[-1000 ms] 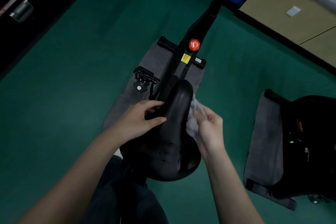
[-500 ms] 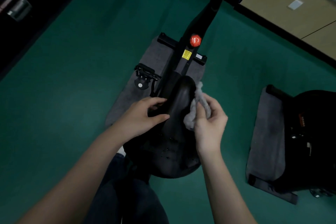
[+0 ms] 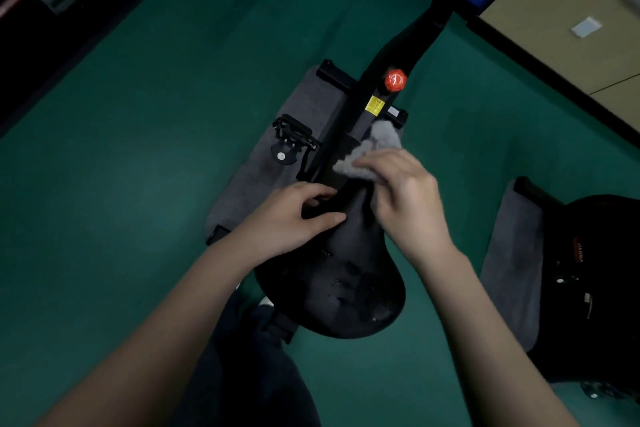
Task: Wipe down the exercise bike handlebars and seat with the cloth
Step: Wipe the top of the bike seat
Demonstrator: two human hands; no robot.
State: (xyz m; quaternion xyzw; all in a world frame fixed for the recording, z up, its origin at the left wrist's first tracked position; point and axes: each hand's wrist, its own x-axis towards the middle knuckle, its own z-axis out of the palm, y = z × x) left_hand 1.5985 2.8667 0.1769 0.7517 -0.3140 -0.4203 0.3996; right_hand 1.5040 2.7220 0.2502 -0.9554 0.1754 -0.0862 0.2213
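**Hands on the seat (image 3: 349,281): left hand (image 3: 294,215) gripping, right hand (image 3: 408,198) holding the cloth (image 3: 374,149)**

Left hand grips the left flank of the black seat where it narrows. The thumb lies across the top and the fingers curl over the edge.

Right hand holds the grey cloth bunched up, fingers curled over it, and presses it against the tip of the seat's nose. A loose fold of cloth sticks out past the fingers toward the bike frame (image 3: 401,42). This hand is slightly blurred.

The seat's wide rear end is nearest the person and its nose points away, toward the frame. Small glinting specks are scattered across the wide rear part.

- The frame is black and runs up and away from the seat.
- A red knob (image 3: 394,80) sits on the frame, with a yellow label (image 3: 375,105) just below it.
- A black pedal (image 3: 292,137) is left of the frame.
- The bike stands on a grey mat (image 3: 249,184) laid on the green floor (image 3: 121,149).
- To the right, well apart from the bike, a second grey mat (image 3: 512,253) carries a black machine (image 3: 602,288).
- A dark trouser leg (image 3: 249,374) shows below the seat.
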